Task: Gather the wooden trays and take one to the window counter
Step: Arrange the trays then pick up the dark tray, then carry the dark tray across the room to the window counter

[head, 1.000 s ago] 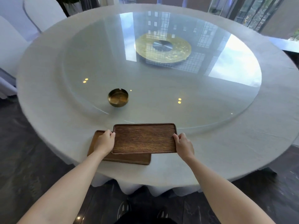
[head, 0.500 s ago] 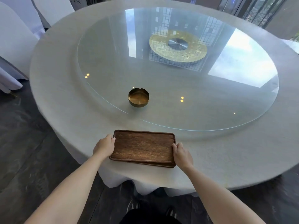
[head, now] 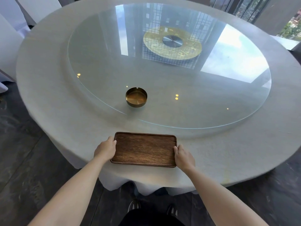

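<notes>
The left hand (head: 105, 150) clasps the short left end of the tray (head: 144, 149), which lies near the table (head: 48, 98) edge, and the right hand (head: 184, 156) clasps the other end, probably to lift it level.

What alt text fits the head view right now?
Two bare hands, left hand and right hand, hold a wooden tray by its short ends at the near edge of a round clothed table. A brass ashtray sits on the glass turntable beyond.
</notes>
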A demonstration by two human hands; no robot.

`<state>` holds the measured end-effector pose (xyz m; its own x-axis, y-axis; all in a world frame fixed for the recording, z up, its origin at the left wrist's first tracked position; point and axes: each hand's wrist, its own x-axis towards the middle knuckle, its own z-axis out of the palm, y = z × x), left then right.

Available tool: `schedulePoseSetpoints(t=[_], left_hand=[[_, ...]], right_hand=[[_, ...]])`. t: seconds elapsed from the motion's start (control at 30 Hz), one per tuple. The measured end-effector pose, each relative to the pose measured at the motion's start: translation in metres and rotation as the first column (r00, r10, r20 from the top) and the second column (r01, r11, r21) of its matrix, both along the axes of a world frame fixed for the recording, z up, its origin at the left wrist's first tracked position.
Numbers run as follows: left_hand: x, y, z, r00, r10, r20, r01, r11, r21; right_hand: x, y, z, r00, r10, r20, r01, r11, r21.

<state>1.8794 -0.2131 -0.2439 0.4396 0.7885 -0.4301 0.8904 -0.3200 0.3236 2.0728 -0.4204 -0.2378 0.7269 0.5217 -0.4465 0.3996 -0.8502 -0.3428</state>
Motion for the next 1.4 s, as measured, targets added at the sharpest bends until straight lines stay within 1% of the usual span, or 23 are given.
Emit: schedulePoseSetpoints(t=[0.2, 0.33, 0.5, 0.67, 0.8, 0.9, 1.1, 1.27, 1.4], left_hand=[[0.0, 0.003, -0.002, 1.0, 0.001, 0.009, -0.001, 0.999, -0.037], [-0.003, 0.006, -0.003, 0.998, 0.064, 0.028, -0.06, 0.989, -0.136], [0.0, 0.007, 0.001, 0.992, 0.114, 0.046, -0.101, 0.969, -0.226], [-0.002, 0.007, 0.003, 0.968, 0.202, 0.148, -0.131, 0.912, -0.389], [-0.005, 0.008, -0.001, 0.964, 0.218, 0.153, -0.145, 0.912, -0.383], [-0.006, 0.008, -0.002, 0.976, 0.171, 0.134, -0.114, 0.927, -0.358], [0.011, -0.003, 0.013, 0.977, 0.102, 0.187, -0.035, 0.942, -0.333], [0.052, -0.015, 0.035, 0.969, 0.013, 0.246, 0.062, 0.953, -0.295], [0.1, -0.04, 0.055, 0.953, -0.069, 0.295, 0.165, 0.935, -0.314]], right_hand=[[0.002, -0.002, 0.0, 0.999, -0.01, -0.052, 0.011, 1.0, 0.007], [0.001, -0.001, 0.0, 0.988, -0.058, -0.141, 0.058, 0.998, -0.004], [-0.002, -0.003, -0.003, 0.961, -0.116, -0.25, 0.135, 0.989, 0.059], [0.001, -0.005, -0.007, 0.915, -0.189, -0.356, 0.239, 0.966, 0.102], [0.001, -0.006, -0.011, 0.877, -0.231, -0.422, 0.317, 0.937, 0.146], [-0.001, -0.008, -0.012, 0.863, -0.236, -0.446, 0.342, 0.924, 0.172], [-0.002, -0.023, -0.01, 0.811, -0.3, -0.502, 0.47, 0.845, 0.255], [0.009, -0.051, 0.007, 0.745, -0.4, -0.534, 0.615, 0.721, 0.319], [0.029, -0.089, 0.03, 0.71, -0.486, -0.51, 0.688, 0.63, 0.359]])
